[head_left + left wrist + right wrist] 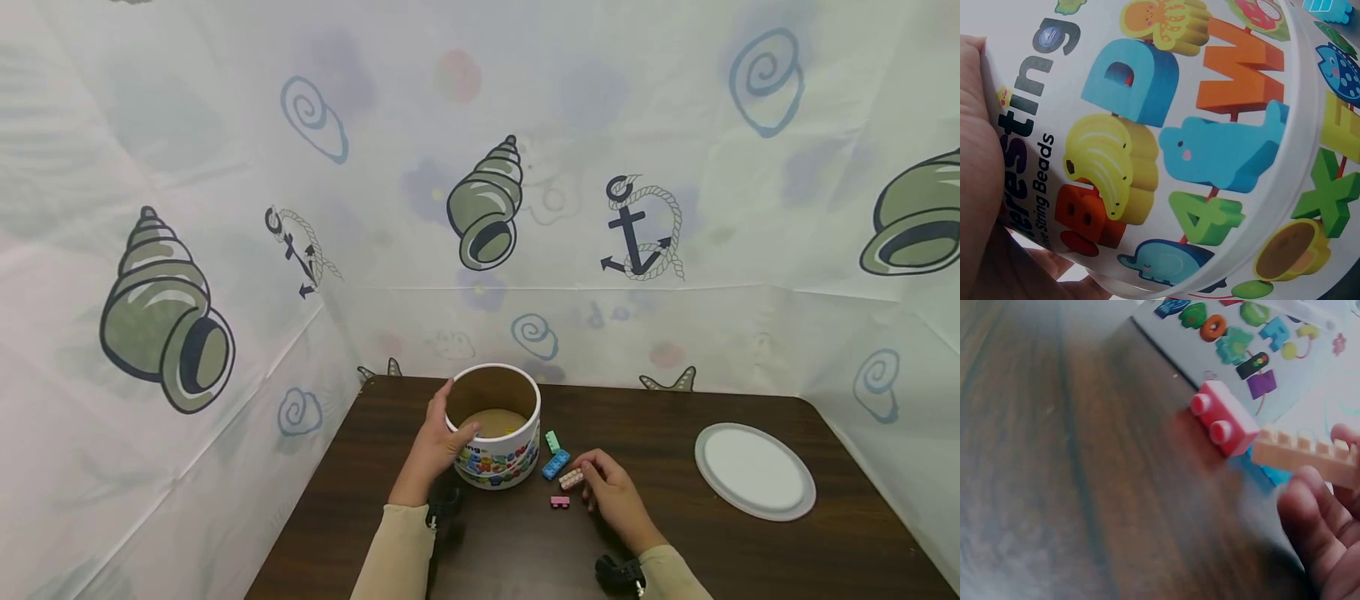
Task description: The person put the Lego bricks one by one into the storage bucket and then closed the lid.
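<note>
My left hand [433, 443] grips the rim of a white round tub [498, 468], fingers at its left side and thumb at the front edge. Printed letters, animals and fruit cover the tub's wall, large in the left wrist view. A small bit of yellow shows inside the tub; part of the interior is hidden by the front wall. Just right of the tub, my right hand [613, 493] pinches a peach toy brick [1304, 456] between thumb and fingers. Around it lie a pink brick [560, 502] with two studs, a blue brick [556, 464] and a green brick [552, 442].
A round white disc with a raised rim [753, 467] lies flat on the right part of the dark wooden table [645, 417]. Pale curtains [390, 208] printed with shells and anchors stand behind the table and along both sides.
</note>
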Available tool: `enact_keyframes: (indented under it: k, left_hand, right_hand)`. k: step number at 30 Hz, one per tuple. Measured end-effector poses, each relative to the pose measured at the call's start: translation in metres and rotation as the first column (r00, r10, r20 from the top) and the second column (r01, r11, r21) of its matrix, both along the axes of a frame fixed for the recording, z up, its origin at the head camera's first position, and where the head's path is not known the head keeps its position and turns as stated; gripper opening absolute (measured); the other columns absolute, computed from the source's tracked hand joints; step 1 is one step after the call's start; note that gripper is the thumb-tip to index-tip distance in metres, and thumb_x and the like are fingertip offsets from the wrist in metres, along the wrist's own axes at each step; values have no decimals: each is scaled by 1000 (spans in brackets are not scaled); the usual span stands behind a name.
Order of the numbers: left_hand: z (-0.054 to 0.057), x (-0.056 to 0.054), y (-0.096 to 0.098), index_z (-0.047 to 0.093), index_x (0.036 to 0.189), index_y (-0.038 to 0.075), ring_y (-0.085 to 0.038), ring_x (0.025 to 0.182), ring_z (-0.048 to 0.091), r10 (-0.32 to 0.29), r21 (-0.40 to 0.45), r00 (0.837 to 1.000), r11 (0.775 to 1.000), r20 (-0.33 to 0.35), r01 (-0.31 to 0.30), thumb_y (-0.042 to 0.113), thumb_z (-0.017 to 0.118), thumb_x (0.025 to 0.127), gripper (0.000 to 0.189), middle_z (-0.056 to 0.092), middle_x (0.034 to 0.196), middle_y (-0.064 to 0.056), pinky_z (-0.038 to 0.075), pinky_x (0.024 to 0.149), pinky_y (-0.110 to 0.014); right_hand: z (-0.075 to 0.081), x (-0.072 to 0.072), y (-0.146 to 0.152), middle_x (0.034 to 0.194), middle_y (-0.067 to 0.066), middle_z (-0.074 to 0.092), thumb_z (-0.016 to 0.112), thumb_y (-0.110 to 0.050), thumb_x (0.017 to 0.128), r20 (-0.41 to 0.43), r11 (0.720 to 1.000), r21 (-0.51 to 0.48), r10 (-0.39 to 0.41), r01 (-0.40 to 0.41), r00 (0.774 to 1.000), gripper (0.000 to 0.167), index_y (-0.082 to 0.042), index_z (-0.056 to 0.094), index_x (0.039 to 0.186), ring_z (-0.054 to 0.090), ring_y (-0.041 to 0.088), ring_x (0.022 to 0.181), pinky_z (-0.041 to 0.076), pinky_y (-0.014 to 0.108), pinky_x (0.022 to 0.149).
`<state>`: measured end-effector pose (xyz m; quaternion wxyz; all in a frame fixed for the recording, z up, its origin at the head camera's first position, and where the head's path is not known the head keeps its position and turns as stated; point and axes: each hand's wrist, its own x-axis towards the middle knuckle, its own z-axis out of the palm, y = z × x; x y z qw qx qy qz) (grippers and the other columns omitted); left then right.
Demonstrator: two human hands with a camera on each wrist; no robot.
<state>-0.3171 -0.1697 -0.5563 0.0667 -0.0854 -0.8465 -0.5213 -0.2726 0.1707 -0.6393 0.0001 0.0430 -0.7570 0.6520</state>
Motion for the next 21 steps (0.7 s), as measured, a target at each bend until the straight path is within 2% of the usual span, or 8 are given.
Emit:
enact_keyframes:
  k: [2,5,9,11,15,17,21]
  left_hand:
    - [1,-1,0,23,174,20,-58,146,46,-3,-5,1000,1000,-2,3,39,84,94,103,29,172,-26,40,117,-76]
    - [3,-2,0,22,174,21,-58,146,47,-9,-3,1000,1000,-2,9,40,83,94,102,30,171,-26,40,117,-76]
    - [4,-3,1,22,174,21,-58,145,47,-14,6,1000,1000,0,14,40,84,93,103,30,170,-27,39,118,-76]
    - [4,-3,1,22,174,21,-58,145,47,-14,14,1000,1000,2,14,40,84,93,104,31,170,-27,39,118,-76]
    - [3,-5,2,22,174,21,-58,144,48,-12,15,1000,1000,2,12,42,84,93,104,31,170,-26,40,117,-76]
    - [2,-6,2,22,174,20,-58,144,48,-12,11,1000,1000,0,12,42,85,93,105,31,169,-27,41,116,-76]
    - [1,-3,1,21,174,18,-59,144,47,-5,6,1000,1000,9,5,39,85,93,105,31,169,-28,41,116,-76]
  right_hand:
    - [1,-1,2,98,17,66,62,-23,112,10,997,-83,-4,5,1000,23,-3,68,120,66,23,76,62,35,65]
    - [1,-4,6,112,20,67,71,-12,106,7,983,-182,7,-6,1000,26,4,64,125,72,25,91,66,33,78]
    - [0,-6,11,123,23,66,76,-3,100,19,973,-230,23,-18,1000,37,6,61,132,74,30,104,66,32,87]
    - [0,-6,12,122,24,68,75,-8,102,34,970,-243,17,-8,999,38,6,61,135,74,32,101,66,34,85]
    - [1,-7,12,111,19,69,73,-26,106,40,975,-220,-11,20,999,40,4,65,131,70,26,89,66,35,75]
    - [1,-6,12,108,14,68,69,-28,108,42,975,-219,-14,23,999,39,4,65,129,67,22,86,64,35,72]
    - [0,-3,11,100,10,69,62,-31,112,60,973,-231,12,2,998,42,6,60,133,70,23,81,64,36,69]
